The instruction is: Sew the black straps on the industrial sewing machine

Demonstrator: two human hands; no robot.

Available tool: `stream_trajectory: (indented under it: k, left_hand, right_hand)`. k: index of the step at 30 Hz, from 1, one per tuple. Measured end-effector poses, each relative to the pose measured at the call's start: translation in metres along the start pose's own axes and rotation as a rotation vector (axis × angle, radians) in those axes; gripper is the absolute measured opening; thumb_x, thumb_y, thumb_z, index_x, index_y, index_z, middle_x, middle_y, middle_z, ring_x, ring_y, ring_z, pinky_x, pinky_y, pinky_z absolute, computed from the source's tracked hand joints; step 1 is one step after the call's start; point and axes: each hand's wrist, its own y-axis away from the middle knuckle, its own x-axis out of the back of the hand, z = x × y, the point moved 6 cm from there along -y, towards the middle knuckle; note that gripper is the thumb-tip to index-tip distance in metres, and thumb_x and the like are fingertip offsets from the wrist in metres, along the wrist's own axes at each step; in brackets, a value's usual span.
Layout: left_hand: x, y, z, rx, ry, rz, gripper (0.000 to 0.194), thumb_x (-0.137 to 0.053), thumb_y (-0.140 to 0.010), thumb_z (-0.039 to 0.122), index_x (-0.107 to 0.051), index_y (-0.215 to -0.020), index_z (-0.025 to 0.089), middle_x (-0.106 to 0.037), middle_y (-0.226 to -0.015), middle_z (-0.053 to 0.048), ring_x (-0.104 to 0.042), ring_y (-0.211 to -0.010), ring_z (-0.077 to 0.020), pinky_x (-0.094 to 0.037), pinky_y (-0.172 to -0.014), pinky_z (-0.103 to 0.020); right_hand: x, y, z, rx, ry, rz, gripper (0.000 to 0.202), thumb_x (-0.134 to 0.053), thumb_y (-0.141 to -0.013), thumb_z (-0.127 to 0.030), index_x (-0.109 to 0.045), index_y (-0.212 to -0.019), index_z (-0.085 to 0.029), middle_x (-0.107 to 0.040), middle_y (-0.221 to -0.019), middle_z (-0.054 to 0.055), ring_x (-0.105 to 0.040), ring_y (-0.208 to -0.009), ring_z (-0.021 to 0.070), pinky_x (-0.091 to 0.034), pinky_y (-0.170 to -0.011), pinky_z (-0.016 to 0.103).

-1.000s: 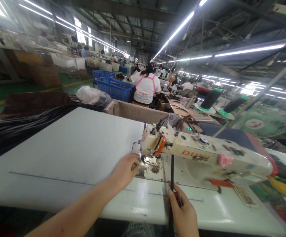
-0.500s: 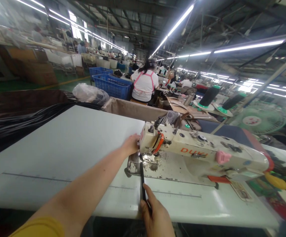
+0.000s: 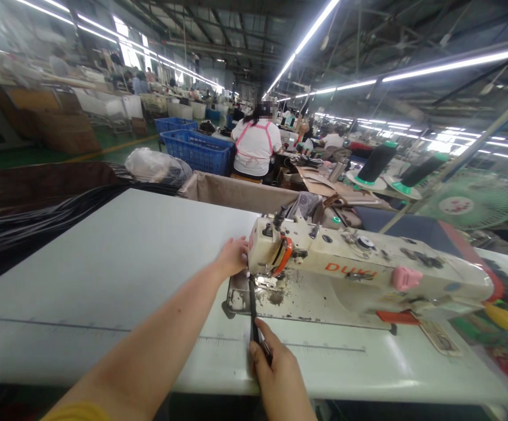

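Fingers [image 3: 266, 346] of the right hand [image 3: 280, 380] are pinched on a narrow black strap [image 3: 253, 313], which is held flat on the white counter [image 3: 117, 269] near its front edge and is led straight away from the body to the needle area of the sewing machine [image 3: 350, 269]. The far end of the strap is laid on the worn metal plate [image 3: 275, 301] under the machine's head, at or just beneath the presser foot; whether it is already clamped there cannot be told. The left hand [image 3: 233, 256] is stretched forward and is set against the left end of the machine head, its fingertips hidden behind the casing, so whether they are spread or closed on something cannot be told. The step in hand is judged to be the lining-up of the strap under the foot. For the next move, the strap would need to be kept taut and straight by the right hand, and the left fingers kept clear of the needle. A dark heap of material [image 3: 26, 228] is lying at the left edge of the counter, well apart from both hands.
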Motion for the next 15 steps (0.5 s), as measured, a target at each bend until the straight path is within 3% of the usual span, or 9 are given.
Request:
stream_trajectory:
  k: [7,15]
  left_hand:
    - [0.0043,0.0034,0.0055,0.025,0.017,0.029,0.024,-0.061,-0.081,0.006,-0.080,-0.085,0.019,-0.077,-0.126,-0.009,-0.057,-0.137,-0.0372,-0.017,-0.127,-0.065]
    - [0.0014,-0.0020,-0.0027,0.034,0.031,0.022,0.022,-0.064,-0.082,0.010,-0.081,-0.084,0.024,-0.077,-0.125,-0.009,-0.060,-0.134,-0.0360,-0.022,-0.126,-0.065]
  right_hand:
    - [0.0012,-0.0025,-0.0045,-0.004,0.019,0.022,0.054,-0.049,-0.097,-0.037,-0.063,-0.147,-0.020,-0.072,-0.138,0.012,-0.068,-0.130,0.0306,-0.051,-0.111,0.042]
    - [-0.0022,-0.0018,-0.0074,-0.015,0.078,0.023,0.056,-0.046,-0.097,-0.035,-0.061,-0.148,-0.017,-0.070,-0.140,0.014,-0.067,-0.130,0.0328,-0.051,-0.111,0.044]
